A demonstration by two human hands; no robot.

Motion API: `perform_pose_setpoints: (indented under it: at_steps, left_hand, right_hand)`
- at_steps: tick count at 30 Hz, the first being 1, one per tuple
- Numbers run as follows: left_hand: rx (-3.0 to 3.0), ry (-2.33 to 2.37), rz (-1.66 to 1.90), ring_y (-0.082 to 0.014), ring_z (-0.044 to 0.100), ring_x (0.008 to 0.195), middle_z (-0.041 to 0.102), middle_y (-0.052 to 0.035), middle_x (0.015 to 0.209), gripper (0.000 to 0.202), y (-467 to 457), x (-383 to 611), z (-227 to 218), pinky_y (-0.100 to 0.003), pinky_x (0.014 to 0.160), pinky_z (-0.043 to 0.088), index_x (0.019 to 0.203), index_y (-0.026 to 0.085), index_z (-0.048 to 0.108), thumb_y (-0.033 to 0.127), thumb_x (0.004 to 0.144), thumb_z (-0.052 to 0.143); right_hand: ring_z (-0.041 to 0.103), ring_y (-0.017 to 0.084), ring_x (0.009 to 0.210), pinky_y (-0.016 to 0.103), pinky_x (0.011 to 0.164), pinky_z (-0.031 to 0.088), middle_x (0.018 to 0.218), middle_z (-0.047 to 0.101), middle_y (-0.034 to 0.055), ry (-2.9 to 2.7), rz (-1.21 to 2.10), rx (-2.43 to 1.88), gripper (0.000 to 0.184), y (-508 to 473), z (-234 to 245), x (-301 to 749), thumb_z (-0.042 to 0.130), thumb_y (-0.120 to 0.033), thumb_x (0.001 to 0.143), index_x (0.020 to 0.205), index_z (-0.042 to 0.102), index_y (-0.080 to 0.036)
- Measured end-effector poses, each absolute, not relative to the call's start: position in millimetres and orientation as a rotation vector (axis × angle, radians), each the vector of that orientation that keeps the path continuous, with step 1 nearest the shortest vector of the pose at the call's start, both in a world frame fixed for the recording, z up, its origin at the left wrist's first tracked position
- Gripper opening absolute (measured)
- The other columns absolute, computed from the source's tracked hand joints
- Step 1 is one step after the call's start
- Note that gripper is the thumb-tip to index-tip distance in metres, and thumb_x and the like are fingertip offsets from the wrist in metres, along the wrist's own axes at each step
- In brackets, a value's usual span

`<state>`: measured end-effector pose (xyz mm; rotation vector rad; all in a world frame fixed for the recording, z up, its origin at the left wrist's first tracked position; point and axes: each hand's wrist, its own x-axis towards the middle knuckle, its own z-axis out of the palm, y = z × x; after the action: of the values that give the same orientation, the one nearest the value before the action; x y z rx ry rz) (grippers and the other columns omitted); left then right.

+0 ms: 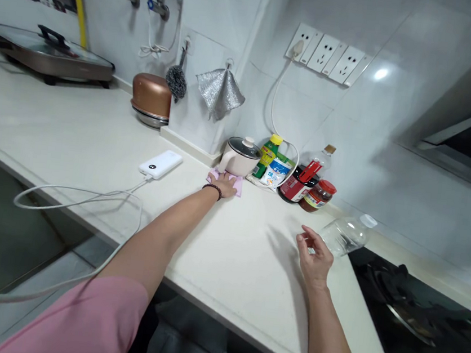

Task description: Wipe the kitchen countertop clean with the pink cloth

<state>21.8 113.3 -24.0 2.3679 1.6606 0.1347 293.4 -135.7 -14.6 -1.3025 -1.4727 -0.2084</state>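
Note:
My left hand (pixel 222 184) lies flat with spread fingers on a pink cloth (pixel 238 186), pressing it to the white countertop (pixel 227 249). Just behind the cloth stands a small cream pot (pixel 239 160) with a glass lid, its handle toward my fingers. My right hand (pixel 315 256) is raised over the counter at the right, fingers loosely curled and apart, with nothing seen in it. Close beyond it is a clear bottle (pixel 345 234) with a white cap; whether the fingertips touch it I cannot tell.
Along the wall stand a green bottle (pixel 268 156), a blue-white packet (pixel 277 171), a dark jar (pixel 296 184) and a red-lidded jar (pixel 318 196). A power bank (pixel 161 164) trails a white cable (pixel 83 203) over the counter edge. A black stove (pixel 415 316) lies right; an electric pan (pixel 53 56) sits far left.

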Motion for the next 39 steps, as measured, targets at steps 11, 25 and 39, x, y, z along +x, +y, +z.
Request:
perform_pose_setpoints:
  at_steps: [11,25,39]
  left_hand:
    - [2.299,1.785,0.131,-0.0397,0.004,0.155,0.015,-0.0112,0.170,0.074,109,-50,-27,-0.079,0.112,0.010,0.162,0.030,0.019,0.052,0.093,0.032]
    - [2.332,1.827,0.165,-0.0403,0.012,0.154,0.021,-0.0103,0.169,0.072,150,-97,-31,-0.070,0.118,0.008,0.160,0.028,0.028,0.054,0.093,0.034]
    - [2.256,1.786,0.030,-0.0408,-0.001,0.156,0.002,-0.0099,0.171,0.073,41,-114,-25,-0.082,0.110,0.006,0.164,0.031,0.012,0.053,0.096,0.030]
  right_hand:
    - [0.057,0.013,0.062,0.027,0.053,0.046,0.084,0.070,0.0043,-1.460,-0.175,-1.279,0.035,-139,-14,291,0.069,-0.042,0.087,0.113,0.073,-0.019]
    - [0.059,0.014,0.063,0.027,0.056,0.048,0.083,0.071,0.0042,-1.491,-0.216,-1.295,0.033,-136,-14,289,0.070,-0.040,0.087,0.111,0.074,-0.019]
    - [0.059,0.014,0.060,0.029,0.058,0.049,0.080,0.070,0.0035,-1.436,-0.129,-1.314,0.040,-127,-24,294,0.071,-0.047,0.083,0.111,0.075,-0.018]
